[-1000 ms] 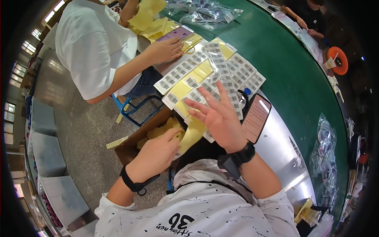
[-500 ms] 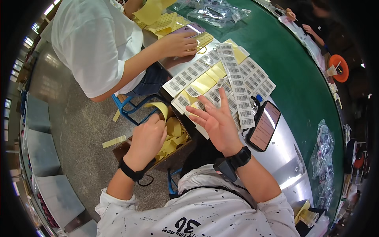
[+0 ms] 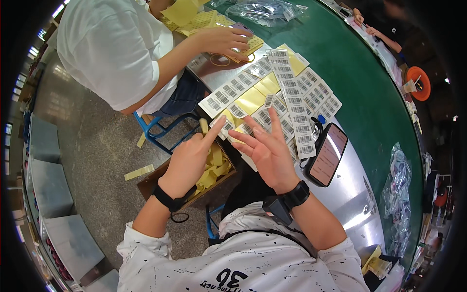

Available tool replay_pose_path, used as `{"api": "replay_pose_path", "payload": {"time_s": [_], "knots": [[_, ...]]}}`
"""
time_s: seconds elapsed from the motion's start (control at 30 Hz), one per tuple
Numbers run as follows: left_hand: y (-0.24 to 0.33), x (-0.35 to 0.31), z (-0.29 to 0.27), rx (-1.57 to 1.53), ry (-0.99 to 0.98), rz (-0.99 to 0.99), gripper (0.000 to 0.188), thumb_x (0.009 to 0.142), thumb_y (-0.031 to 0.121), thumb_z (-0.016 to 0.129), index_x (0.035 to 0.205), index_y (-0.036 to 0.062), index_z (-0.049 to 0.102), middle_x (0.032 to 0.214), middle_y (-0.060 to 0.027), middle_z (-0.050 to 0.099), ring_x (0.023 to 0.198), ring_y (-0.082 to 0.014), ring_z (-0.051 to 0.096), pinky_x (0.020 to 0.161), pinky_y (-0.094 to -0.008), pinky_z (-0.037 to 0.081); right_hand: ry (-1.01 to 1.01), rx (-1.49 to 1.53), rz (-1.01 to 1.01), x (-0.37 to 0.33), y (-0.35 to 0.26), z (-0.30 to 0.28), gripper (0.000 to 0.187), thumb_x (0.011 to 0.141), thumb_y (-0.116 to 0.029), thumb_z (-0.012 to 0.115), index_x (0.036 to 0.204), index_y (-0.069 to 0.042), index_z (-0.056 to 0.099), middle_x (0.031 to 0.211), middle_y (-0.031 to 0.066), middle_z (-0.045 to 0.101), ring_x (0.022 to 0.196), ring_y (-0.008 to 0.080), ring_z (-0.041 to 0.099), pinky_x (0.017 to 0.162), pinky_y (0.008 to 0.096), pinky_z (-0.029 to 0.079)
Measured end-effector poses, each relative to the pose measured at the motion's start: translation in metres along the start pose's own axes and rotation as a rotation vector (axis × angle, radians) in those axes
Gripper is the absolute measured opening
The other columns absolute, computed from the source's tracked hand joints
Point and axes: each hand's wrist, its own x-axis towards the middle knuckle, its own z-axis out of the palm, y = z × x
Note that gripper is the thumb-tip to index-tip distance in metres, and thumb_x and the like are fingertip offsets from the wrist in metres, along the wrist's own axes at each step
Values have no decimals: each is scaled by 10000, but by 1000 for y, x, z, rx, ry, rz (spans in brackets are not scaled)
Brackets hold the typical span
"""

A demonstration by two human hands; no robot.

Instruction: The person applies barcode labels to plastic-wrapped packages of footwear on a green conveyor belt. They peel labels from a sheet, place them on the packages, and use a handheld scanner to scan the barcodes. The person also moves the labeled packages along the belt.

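Observation:
My left hand (image 3: 187,163) points its index finger at the near left edge of the barcode label sheets (image 3: 228,97); its other fingers are curled, with no strip visible in them. Palm up, my right hand (image 3: 272,158) spreads its fingers over the sheets' near side. Small single barcode labels (image 3: 237,111) show at its fingertips, apparently stuck there. A long label strip (image 3: 294,102) lies across the pile, beside bare yellow backing (image 3: 250,100). Below my left hand, a cardboard box (image 3: 160,177) holds crumpled yellow backing strips (image 3: 214,168).
A phone (image 3: 328,155) lies on the metal tabletop (image 3: 352,194) right of my right hand. At the far left a co-worker's hand (image 3: 226,41) rests near yellow sheets (image 3: 194,31). Plastic-bagged goods (image 3: 265,10) lie on the green surface (image 3: 345,68). A blue stool (image 3: 160,136) stands left.
My left hand has let go of a curled yellow backing strip above the box and moved up and right, its index finger now stretched out. My right hand has hardly moved.

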Motion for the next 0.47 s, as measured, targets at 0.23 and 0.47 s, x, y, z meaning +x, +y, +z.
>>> {"api": "replay_pose_path", "payload": {"time_s": [0.23,0.47], "knots": [[2,11,3,78,29,12,837,766,-25,580,1501,219,264,759,-152,587,673,-339,622,582,-440,496,1,-5,12,0,0,-1,908,936,-77,523,1497,-166,-185,1492,276,186,1144,393,569,913,409,509],[-3,24,2,85,-32,63,880,739,9,639,1506,183,244,768,-167,619,670,-360,629,572,-447,501,13,-17,11,1,2,-2,897,932,-82,533,1505,-159,-153,1497,274,177,1147,398,565,916,408,510]]}}
